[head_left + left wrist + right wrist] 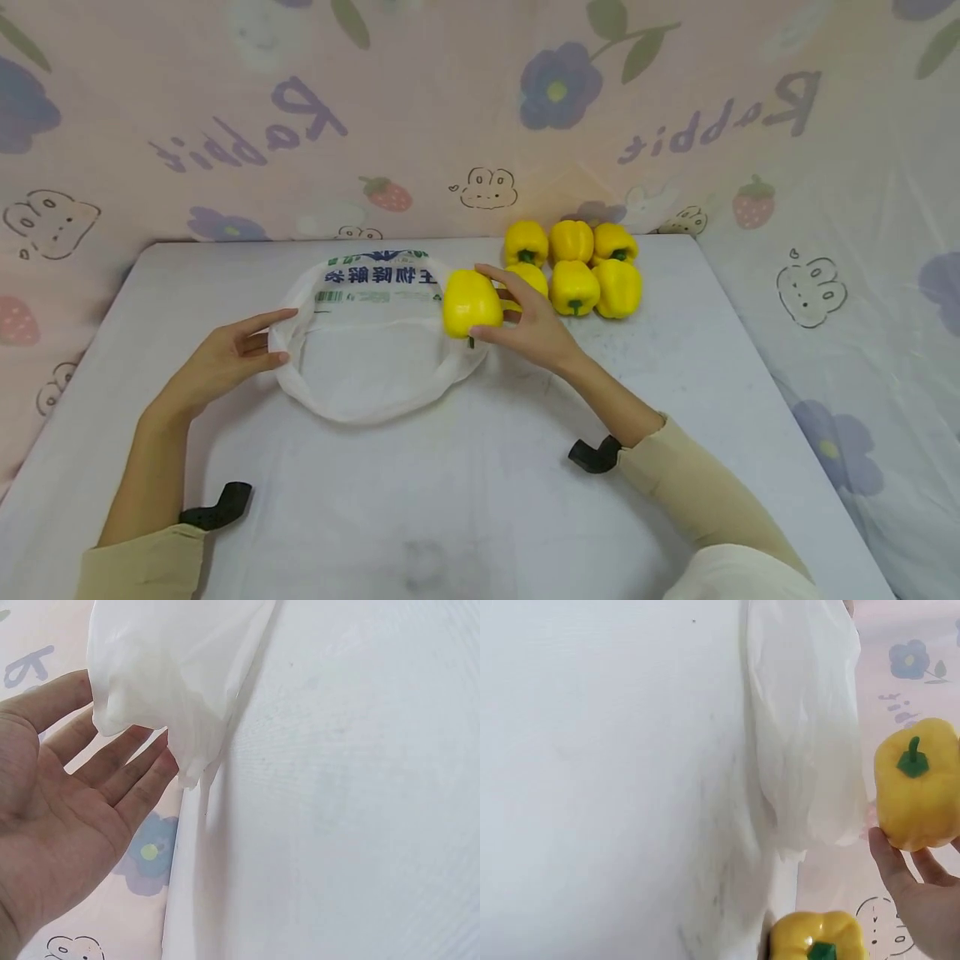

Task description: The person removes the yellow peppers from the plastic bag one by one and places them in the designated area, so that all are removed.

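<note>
My right hand [536, 325] grips a yellow bell pepper [471, 304] between thumb and fingers, over the right rim of a white plastic bag [390, 408]. In the right wrist view the same pepper [919, 784] shows its green stem, beside the bag [810, 735]. The bag stands with its mouth spread wide, printed characters on its inner far wall. At its left edge, my left hand [217, 362] touches the plastic with extended fingers. In the left wrist view, its fingertips are hidden behind the bag's edge [165, 675], the palm [60, 840] bare.
Several more yellow peppers [575, 287] sit grouped at the table's back right. One pepper [821, 937] also shows low in the right wrist view. The white table [360, 517] meets a patterned cloth [450, 108] at the back. Black pieces [595, 456] stick out by both wrists.
</note>
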Demonstrator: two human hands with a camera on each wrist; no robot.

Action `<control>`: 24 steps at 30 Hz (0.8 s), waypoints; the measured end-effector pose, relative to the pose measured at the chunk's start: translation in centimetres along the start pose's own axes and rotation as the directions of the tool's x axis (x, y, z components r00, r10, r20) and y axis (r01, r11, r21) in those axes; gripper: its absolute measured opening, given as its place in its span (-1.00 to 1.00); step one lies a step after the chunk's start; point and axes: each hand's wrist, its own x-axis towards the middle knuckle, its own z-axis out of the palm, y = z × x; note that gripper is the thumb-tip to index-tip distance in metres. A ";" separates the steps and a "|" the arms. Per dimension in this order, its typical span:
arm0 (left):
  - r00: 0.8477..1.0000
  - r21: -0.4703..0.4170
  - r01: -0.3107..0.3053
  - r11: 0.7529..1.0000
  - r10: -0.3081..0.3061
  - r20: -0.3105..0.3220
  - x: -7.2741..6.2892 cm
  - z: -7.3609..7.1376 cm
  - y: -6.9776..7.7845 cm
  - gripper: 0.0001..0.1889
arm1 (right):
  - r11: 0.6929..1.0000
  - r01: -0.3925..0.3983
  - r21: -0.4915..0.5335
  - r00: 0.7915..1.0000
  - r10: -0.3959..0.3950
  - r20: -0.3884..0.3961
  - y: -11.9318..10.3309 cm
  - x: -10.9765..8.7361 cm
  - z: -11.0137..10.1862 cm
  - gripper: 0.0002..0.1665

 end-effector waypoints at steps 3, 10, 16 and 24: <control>1.000 -0.001 0.008 1.000 -0.008 -0.003 0.0 0.0 0.0 -0.33 | 1.000 -0.009 -0.012 1.000 0.009 -0.005 0.4 -0.6 -0.6 -0.08; 1.000 0.006 0.021 1.000 -0.021 -0.008 -0.2 -0.1 0.0 -0.33 | 1.000 -0.010 -0.023 0.999 0.009 -0.040 1.4 -1.9 -2.1 -0.09; 0.999 0.034 0.036 0.999 -0.035 -0.012 -0.1 -0.2 -0.1 -0.34 | 0.998 -0.019 -0.066 0.999 0.015 -0.048 2.0 -3.1 -3.5 -0.10; 1.000 0.062 0.027 0.998 -0.027 -0.008 0.2 -0.4 -0.5 -0.34 | 0.991 -0.060 -0.121 0.996 0.052 -0.066 2.8 -4.9 -5.1 -0.08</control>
